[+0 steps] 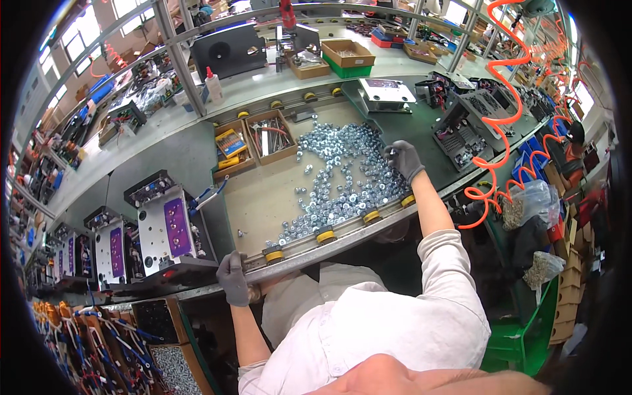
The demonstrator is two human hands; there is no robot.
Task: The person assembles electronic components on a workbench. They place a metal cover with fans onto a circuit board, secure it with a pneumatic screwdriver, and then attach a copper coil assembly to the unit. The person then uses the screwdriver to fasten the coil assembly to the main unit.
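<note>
1. Metal fasteners [355,146] are heaped on the board [255,210]; over the front rail [349,232], some might be spilled by careless sweeping.
2. Right hand [406,161]: bent at the heap's edge; grasp cannot be told.
3. Left hand [233,280]: curled at the rail; grip indeterminable.

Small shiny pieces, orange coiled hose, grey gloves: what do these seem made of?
Small shiny pieces: probably metal with a bright, silvery-blue finish, judging by their glints. Orange coiled hose: likely smooth plastic, as it holds springy loops; rubber is possible. Grey gloves: apparently fabric, given the matte, close-fitting look; any coating is unclear.
</note>
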